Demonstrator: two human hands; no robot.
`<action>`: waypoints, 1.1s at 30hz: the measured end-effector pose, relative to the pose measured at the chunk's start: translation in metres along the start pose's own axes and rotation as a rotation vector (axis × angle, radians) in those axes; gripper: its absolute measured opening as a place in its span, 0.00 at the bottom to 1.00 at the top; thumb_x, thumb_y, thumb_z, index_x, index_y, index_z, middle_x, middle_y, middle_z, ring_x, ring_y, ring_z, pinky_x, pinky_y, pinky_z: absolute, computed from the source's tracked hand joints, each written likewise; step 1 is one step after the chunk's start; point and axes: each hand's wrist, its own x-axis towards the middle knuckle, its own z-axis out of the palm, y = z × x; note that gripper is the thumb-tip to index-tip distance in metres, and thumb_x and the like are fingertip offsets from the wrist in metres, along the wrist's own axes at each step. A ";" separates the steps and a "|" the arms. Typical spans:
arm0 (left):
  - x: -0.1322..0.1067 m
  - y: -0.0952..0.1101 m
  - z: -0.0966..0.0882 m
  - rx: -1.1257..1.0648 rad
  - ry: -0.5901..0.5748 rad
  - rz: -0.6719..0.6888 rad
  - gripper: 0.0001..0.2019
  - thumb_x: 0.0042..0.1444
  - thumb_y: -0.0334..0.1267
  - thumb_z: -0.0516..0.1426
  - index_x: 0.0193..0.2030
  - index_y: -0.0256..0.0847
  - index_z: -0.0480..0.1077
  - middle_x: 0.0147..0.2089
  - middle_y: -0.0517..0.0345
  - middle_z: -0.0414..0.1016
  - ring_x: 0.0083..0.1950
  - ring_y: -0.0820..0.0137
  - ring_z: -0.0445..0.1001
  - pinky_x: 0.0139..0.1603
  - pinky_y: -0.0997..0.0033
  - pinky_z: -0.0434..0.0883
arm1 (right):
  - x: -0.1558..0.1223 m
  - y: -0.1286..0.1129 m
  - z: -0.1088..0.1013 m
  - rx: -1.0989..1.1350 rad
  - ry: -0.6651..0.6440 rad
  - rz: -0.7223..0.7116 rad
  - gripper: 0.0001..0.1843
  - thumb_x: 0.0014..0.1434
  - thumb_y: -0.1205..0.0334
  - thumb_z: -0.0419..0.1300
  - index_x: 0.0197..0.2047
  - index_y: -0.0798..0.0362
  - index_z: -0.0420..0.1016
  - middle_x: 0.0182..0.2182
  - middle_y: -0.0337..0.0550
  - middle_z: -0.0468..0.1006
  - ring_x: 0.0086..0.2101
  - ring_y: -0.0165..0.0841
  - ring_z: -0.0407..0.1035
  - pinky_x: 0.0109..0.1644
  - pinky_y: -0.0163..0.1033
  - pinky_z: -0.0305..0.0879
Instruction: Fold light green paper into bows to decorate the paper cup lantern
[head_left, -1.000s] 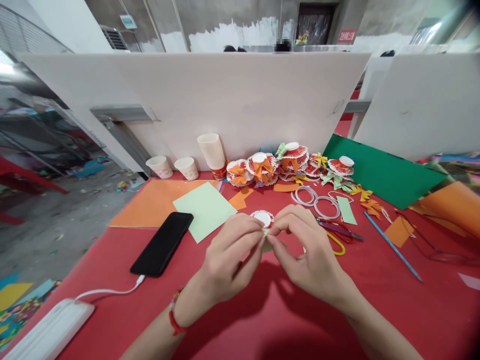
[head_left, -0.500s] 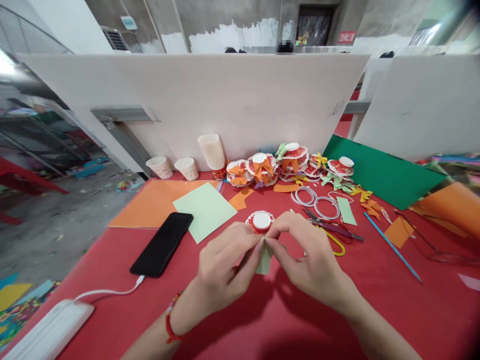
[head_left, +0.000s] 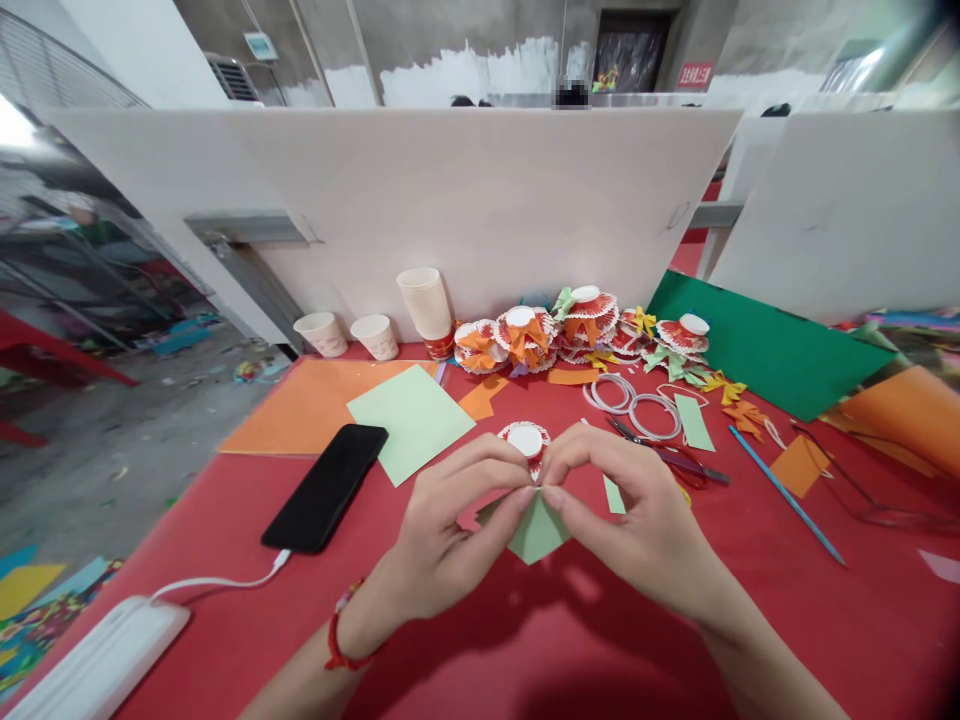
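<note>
My left hand (head_left: 442,530) and my right hand (head_left: 626,520) meet above the red table (head_left: 225,520). Both pinch a small piece of light green paper (head_left: 534,530) at its top, thumbs and forefingers pressed together. The paper hangs down between the hands in a folded, fanned shape. Just behind my fingertips sits a small red and white paper cup ornament (head_left: 525,440). A red cord is around my left wrist.
A black phone (head_left: 326,487) with a white cable lies at the left, near green (head_left: 409,420) and orange (head_left: 315,405) paper sheets. Finished ornaments (head_left: 570,330), paper cups (head_left: 424,300), white rings (head_left: 630,400), scissors (head_left: 667,455), a blue pencil (head_left: 784,492) and a dark green sheet (head_left: 765,345) lie behind and right.
The green paper has come out from between my fingertips and spread wider below them. My hands have shifted slightly nearer and lower.
</note>
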 end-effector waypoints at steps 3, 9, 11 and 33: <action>0.000 0.000 0.000 0.013 -0.036 -0.003 0.07 0.56 0.23 0.54 0.35 0.38 0.70 0.32 0.53 0.72 0.32 0.70 0.73 0.32 0.72 0.73 | 0.000 0.002 0.001 -0.016 0.001 -0.001 0.08 0.57 0.74 0.57 0.31 0.52 0.67 0.29 0.37 0.72 0.32 0.29 0.67 0.38 0.34 0.65; 0.000 -0.001 0.001 -0.082 -0.117 -0.005 0.08 0.56 0.22 0.52 0.35 0.38 0.68 0.30 0.53 0.73 0.32 0.70 0.73 0.33 0.71 0.73 | 0.000 0.002 0.004 -0.015 -0.048 0.005 0.09 0.54 0.75 0.57 0.29 0.51 0.66 0.27 0.36 0.72 0.30 0.28 0.67 0.35 0.33 0.65; 0.000 -0.001 -0.002 -0.122 -0.121 -0.015 0.07 0.57 0.24 0.52 0.35 0.39 0.68 0.29 0.53 0.74 0.32 0.69 0.73 0.34 0.70 0.73 | 0.000 0.001 0.001 -0.009 -0.043 0.008 0.09 0.54 0.75 0.57 0.29 0.51 0.66 0.27 0.36 0.72 0.30 0.28 0.67 0.35 0.34 0.65; 0.004 -0.007 -0.011 -0.061 -0.049 -0.069 0.08 0.56 0.23 0.53 0.32 0.39 0.69 0.28 0.56 0.74 0.31 0.70 0.74 0.33 0.70 0.74 | 0.000 0.003 -0.007 -0.106 -0.005 0.033 0.08 0.60 0.72 0.54 0.32 0.51 0.63 0.29 0.36 0.69 0.31 0.28 0.65 0.35 0.33 0.62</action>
